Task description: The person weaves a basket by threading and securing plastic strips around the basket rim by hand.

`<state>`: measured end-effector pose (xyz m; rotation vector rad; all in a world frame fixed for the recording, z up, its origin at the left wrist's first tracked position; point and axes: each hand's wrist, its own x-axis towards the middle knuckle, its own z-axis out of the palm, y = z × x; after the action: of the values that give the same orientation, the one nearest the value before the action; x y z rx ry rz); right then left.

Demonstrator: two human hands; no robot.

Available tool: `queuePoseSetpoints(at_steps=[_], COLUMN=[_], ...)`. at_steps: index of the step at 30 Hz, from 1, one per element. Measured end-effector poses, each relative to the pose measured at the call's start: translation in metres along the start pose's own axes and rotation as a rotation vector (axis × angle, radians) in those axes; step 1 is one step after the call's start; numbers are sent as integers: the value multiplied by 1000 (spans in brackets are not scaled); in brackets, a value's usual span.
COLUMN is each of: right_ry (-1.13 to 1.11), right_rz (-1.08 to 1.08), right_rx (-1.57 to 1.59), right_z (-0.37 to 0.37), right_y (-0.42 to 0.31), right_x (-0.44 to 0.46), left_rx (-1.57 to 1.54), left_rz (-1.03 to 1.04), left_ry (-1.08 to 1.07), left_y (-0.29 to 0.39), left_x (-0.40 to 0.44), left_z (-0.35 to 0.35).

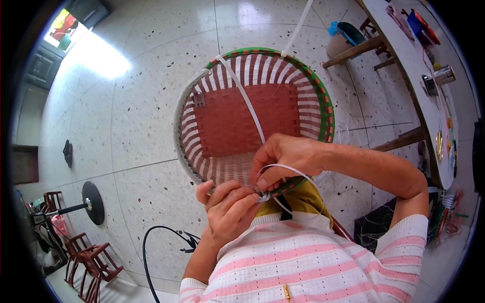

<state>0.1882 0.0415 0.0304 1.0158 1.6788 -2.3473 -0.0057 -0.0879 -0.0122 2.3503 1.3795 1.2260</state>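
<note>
A woven basket in dark red and white strips lies in front of my body, its opening facing me. Green strip with red stitches binds the rim on the right and top, while the left rim looks pale grey. My left hand grips the near rim with bent fingers. Just right of it, my right hand pinches a white plastic strip at the rim. The strip curves back over my thumb. Another long white strip crosses the basket's opening from the far rim. My fingertips partly hide the near rim.
A long table with a metal can stands at right. A bucket is behind it. Small brown chairs and a round black base stand at left. A black cable loops on the speckled floor.
</note>
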Motion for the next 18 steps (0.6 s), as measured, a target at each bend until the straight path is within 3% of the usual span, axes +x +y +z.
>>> queuePoseSetpoints(at_steps=[18], right_ry=[-105], right_rz=[-59], right_rx=[13], right_z=[-10], right_y=[4], right_x=[6], left_rx=[19], left_rz=[30], left_ry=[-2], left_y=[-1], left_x=[3], left_z=[4])
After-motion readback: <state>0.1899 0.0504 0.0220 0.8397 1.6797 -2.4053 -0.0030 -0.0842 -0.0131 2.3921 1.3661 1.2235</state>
